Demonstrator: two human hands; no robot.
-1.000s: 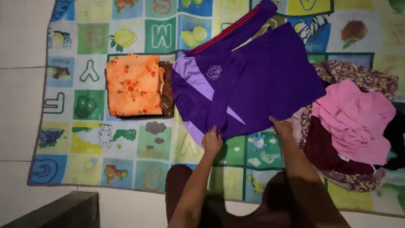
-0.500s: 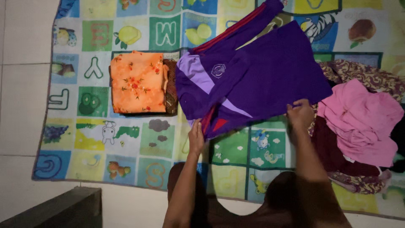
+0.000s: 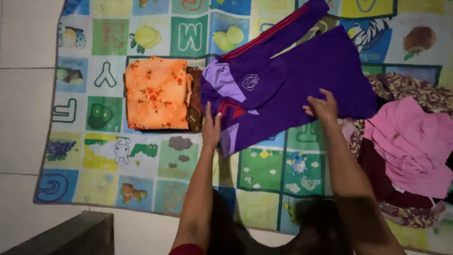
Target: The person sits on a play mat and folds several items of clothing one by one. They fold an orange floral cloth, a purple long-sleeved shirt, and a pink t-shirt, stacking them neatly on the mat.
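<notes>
Left hand (image 3: 211, 128), fingers extended and grip open, presses flat on the folded near edge of the purple jacket (image 3: 288, 89); right hand (image 3: 322, 106), grip loosely curled, rests on the jacket's lower hem, though whether it pinches the cloth cannot be told. The jacket lies spread on the alphabet play mat (image 3: 141, 156), one sleeve extending toward the mat's far edge. Just beside it on the left sits a folded orange floral cloth (image 3: 156, 93); on the right, a heap of unfolded clothes topped by a pink garment (image 3: 413, 144).
</notes>
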